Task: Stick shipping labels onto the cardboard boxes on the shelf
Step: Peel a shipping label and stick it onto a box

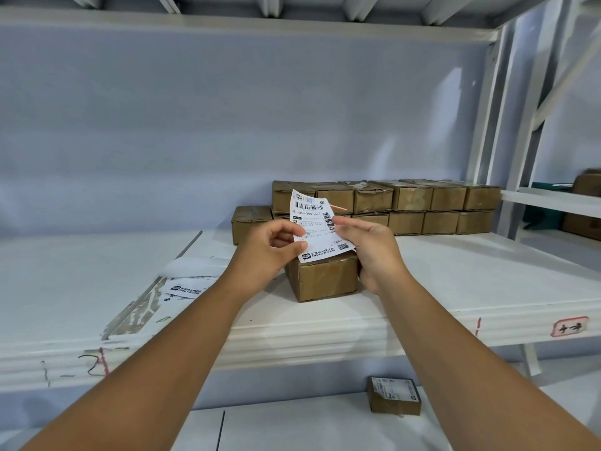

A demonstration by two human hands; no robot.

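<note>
Shelf [455, 288], white.
- Left, near edge: loose printed sheets [185, 288], lying flat on the shelf.
- Left hand [270, 252]: thumb and forefinger pinching the lower left edge of the shipping label.
- Shipping label [317, 229]: white with barcodes, print facing the camera. It is held tilted up just above the near cardboard box.
- Near cardboard box [325, 278]: brown, taped, standing alone between the two hands.
- Right hand [374, 252]: fingers curled, pinching the label's right edge.
- Stacked boxes [406, 203]: brown, two tiers, far back along the wall and running right.
- Below the shelf, right of centre: one small labelled box [395, 395].
</note>
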